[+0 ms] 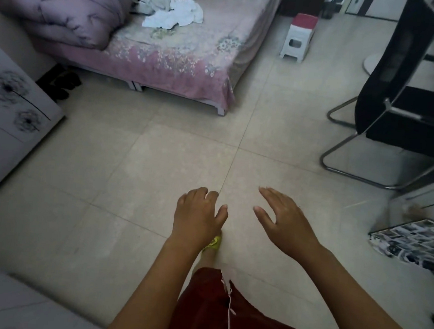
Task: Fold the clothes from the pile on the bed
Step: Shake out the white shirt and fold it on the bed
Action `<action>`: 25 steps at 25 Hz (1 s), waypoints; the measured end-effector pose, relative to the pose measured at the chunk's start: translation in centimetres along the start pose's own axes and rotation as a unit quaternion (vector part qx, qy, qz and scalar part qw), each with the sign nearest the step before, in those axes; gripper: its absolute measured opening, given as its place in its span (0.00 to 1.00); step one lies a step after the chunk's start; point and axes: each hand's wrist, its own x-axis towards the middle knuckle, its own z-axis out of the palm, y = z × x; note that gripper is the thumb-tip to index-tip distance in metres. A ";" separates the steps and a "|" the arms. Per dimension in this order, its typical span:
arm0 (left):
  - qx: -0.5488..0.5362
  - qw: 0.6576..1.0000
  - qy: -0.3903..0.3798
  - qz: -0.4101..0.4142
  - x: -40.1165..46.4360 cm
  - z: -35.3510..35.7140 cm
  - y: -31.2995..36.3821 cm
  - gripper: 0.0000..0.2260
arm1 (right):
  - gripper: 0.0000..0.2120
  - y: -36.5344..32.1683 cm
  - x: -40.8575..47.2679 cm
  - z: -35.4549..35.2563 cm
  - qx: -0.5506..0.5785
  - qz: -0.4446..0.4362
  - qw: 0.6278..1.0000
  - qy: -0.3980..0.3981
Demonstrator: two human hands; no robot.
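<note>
Head view: crumpled white-and-grey clothes pile (170,9) on pink floral bed (182,59) is partly cut off, far beyond left hand (198,214) and right hand (284,220); each grip apart, empty, over beige tiled floor (133,171).

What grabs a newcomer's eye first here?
Two bare hands, left and right, held out empty over the tile floor. Beyond them at top left, the pink bed with a rumpled clothes pile; a black chair stands at right.

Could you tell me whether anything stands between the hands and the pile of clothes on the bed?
Nothing visible does. Only bare floor tiles lie between both empty hands, left hand and right hand, and the bed carrying the pile of clothes.
</note>
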 end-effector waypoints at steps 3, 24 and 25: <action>0.007 1.000 -0.016 0.018 5.7 -1.0 -1.6 0.27 | 0.26 -0.6 5.8 -0.6 0.014 0.007 1.000 0.004; 0.071 0.988 -0.076 0.111 47.2 -6.7 4.7 0.19 | 0.23 7.5 41.2 -16.2 -0.059 0.096 0.992 -0.057; 0.074 0.988 -0.078 0.110 49.4 -6.9 6.2 0.19 | 0.23 8.7 43.1 -17.9 -0.064 0.095 0.991 -0.064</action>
